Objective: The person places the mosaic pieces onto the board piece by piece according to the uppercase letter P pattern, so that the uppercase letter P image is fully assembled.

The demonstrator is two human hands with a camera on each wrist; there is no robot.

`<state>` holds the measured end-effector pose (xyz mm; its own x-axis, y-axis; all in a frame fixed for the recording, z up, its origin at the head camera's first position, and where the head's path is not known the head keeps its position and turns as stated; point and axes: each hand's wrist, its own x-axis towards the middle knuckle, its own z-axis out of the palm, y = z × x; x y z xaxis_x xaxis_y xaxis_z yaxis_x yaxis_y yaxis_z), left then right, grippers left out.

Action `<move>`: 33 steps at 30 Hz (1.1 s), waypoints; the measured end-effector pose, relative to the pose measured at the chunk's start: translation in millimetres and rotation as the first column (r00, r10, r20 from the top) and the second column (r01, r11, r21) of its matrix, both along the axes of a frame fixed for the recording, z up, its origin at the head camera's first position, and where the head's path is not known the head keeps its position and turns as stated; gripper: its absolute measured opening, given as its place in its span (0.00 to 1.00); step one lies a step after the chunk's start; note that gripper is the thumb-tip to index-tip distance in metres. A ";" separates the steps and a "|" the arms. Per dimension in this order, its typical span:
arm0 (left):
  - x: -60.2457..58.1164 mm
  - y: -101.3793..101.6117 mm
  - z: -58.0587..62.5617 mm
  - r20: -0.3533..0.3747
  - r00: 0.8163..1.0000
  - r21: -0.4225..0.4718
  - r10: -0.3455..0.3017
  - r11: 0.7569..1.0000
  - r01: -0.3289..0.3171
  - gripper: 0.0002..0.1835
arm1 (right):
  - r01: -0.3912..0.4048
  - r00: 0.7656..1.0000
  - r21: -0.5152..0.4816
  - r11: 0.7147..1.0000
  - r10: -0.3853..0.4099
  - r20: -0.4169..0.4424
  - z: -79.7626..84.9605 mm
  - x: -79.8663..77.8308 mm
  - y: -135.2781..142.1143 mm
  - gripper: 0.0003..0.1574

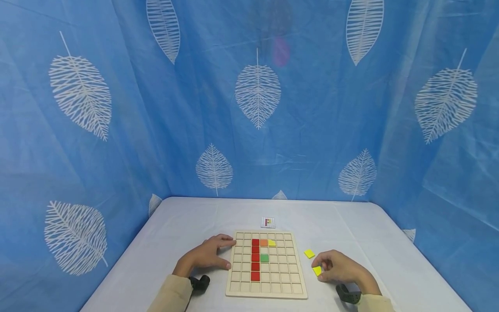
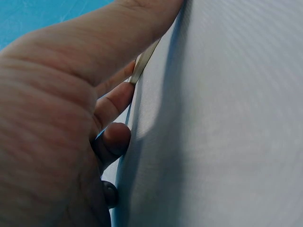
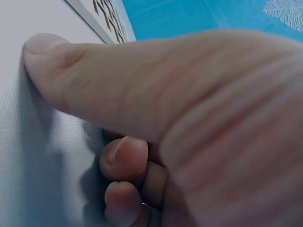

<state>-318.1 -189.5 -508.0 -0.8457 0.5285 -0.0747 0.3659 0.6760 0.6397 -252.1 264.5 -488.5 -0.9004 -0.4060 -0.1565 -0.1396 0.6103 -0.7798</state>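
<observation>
A light wooden board (image 1: 241, 287) with a grid of square recesses lies on the table. Five red tiles, stacked here as a column of red tiles (image 1: 255, 257), fill part of one column, with a gap above the lowest. Beside them are an orange tile (image 1: 264, 242), a yellow tile (image 1: 272, 243) and a green tile (image 1: 264, 258). My left hand (image 1: 206, 253) rests at the board's left edge, thumb and fingers spread, touching it. Right of the board, my right hand (image 1: 340, 266) pinches a yellow square tile (image 1: 317, 271) low over the table; the right wrist view hides that tile.
Another loose yellow tile (image 1: 309, 253) lies just beyond the right hand. Behind the board sits a small card (image 1: 268, 222) printed with a coloured grid pattern. A white cloth covers the table (image 1: 187, 221), and blue leaf-patterned curtains (image 1: 304, 130) stand around it.
</observation>
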 end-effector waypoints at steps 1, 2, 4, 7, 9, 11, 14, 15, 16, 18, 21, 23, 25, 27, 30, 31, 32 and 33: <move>0.2 0.0 0.1 0.000 1.000 -0.001 -0.001 1.000 0.001 0.45 | -0.002 1.000 -0.002 1.000 0.002 -0.001 -0.2 -0.1 0.0 0.20; 0.3 0.1 0.0 -0.001 1.000 0.002 -0.001 1.000 0.001 0.45 | -0.003 1.000 -0.002 1.000 0.003 -0.003 -0.6 -0.3 0.0 0.20; 0.5 0.2 0.2 -0.001 1.000 0.005 -0.003 1.000 0.003 0.45 | -0.004 1.000 -0.004 1.000 0.004 -0.004 -1.2 -0.5 0.4 0.19; 0.7 0.3 0.4 0.002 1.000 0.006 -0.003 1.000 0.003 0.45 | -0.006 1.000 -0.007 1.000 0.006 -0.004 -1.8 -0.9 0.8 0.19; 0.6 0.3 0.2 0.002 1.000 0.006 -0.005 1.000 0.005 0.45 | -0.010 1.000 -0.011 1.000 0.010 -0.003 -1.9 -1.3 1.0 0.19; 0.7 0.4 0.1 0.002 1.000 0.006 -0.007 1.000 0.007 0.45 | -0.014 1.000 -0.013 1.000 0.013 -0.003 -2.0 -1.6 1.0 0.19; 0.6 0.6 0.0 0.001 1.000 0.013 -0.011 1.000 0.011 0.45 | -0.013 1.000 -0.014 1.000 0.013 -0.003 -2.5 -2.1 1.2 0.19; 0.4 0.7 0.0 0.002 1.000 0.014 -0.011 1.000 0.011 0.45 | -0.010 1.000 -0.012 1.000 0.010 -0.004 -2.9 -2.2 1.3 0.19; 0.3 0.6 -0.1 0.003 1.000 0.016 -0.012 1.000 0.012 0.45 | -0.008 1.000 -0.010 1.000 0.008 -0.005 -3.3 -2.3 1.4 0.19; -0.5 0.5 -0.8 0.002 1.000 0.019 -0.014 1.000 0.014 0.45 | -0.003 1.000 -0.007 1.000 0.003 -0.008 -4.1 -2.5 1.5 0.19; -1.8 -0.1 -1.7 0.001 1.000 0.015 -0.013 1.000 0.013 0.45 | 0.004 1.000 -0.003 1.000 -0.004 -0.016 -4.6 -2.1 1.4 0.19; -1.9 -0.1 -1.8 -0.003 1.000 0.009 -0.014 1.000 0.014 0.45 | 0.004 1.000 -0.002 1.000 -0.004 -0.022 -4.2 -1.5 1.1 0.18; -2.2 -0.2 -2.0 -0.004 1.000 0.005 -0.010 1.000 0.010 0.45 | 0.005 1.000 0.000 1.000 -0.004 -0.029 -3.8 -0.9 0.9 0.18; -2.1 0.1 -2.1 -0.003 1.000 0.001 -0.006 1.000 0.006 0.45 | -0.002 0.999 0.000 1.000 0.002 -0.036 -3.5 -0.6 0.9 0.18; -2.4 0.1 -2.2 -0.004 1.000 0.006 -0.005 1.000 0.005 0.45 | -0.008 0.999 0.005 1.000 0.009 -0.045 -3.3 -0.7 1.1 0.17; -2.3 0.0 -2.2 -0.001 1.000 0.006 -0.004 1.000 0.004 0.45 | -0.010 0.999 0.006 1.000 0.010 -0.046 -3.2 -0.8 1.2 0.17; -2.1 0.0 -2.0 0.000 1.000 0.007 -0.004 1.000 0.004 0.45 | -0.012 0.999 0.006 1.000 0.012 -0.046 -3.1 -0.9 1.3 0.17; -2.2 0.0 -2.1 0.000 1.000 0.008 -0.004 1.000 0.004 0.45 | -0.012 0.999 0.008 1.000 0.013 -0.047 -3.0 -1.0 1.4 0.17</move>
<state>-320.4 -189.6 -510.1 -0.8434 0.5327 -0.0704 0.3688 0.6691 0.6452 -253.1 265.9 -491.4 -0.9016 -0.4162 -0.1174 -0.1836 0.6141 -0.7676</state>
